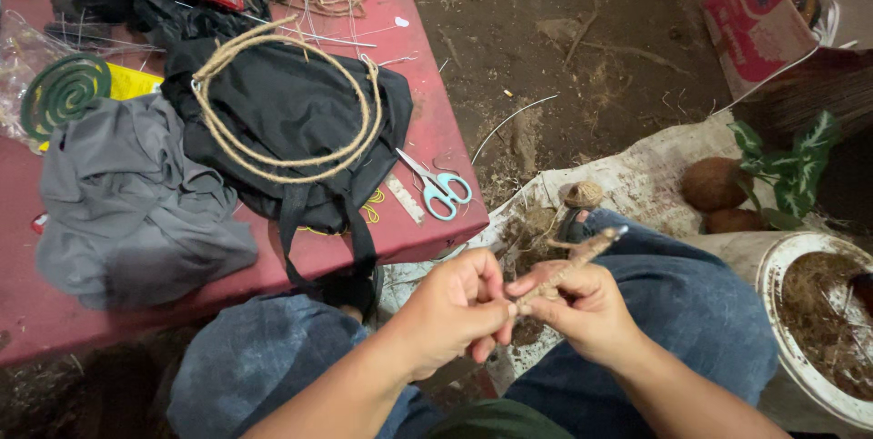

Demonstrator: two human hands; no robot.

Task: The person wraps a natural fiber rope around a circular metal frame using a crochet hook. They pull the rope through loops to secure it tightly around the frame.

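Twine-wrapped stick (575, 262): held over the lap, long axis slanting up-right from the fingers. Near end pinched by right hand (587, 307); left hand (450, 312) pressed against it, apparently pinching twine. Beyond: twine ball (582, 193), scissors (438, 187) and rope hoop (286, 98) on red desk (427, 121).

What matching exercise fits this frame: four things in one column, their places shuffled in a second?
Things:
1. scissors
2. rope ring
3. twine-wrapped stick
4. green coil

Places:
A. between the left hand and right hand
B. left end of the red table
C. on the black bag
D. near the table's front right corner

Pairs: 1-D, 2-C, 3-A, 4-B
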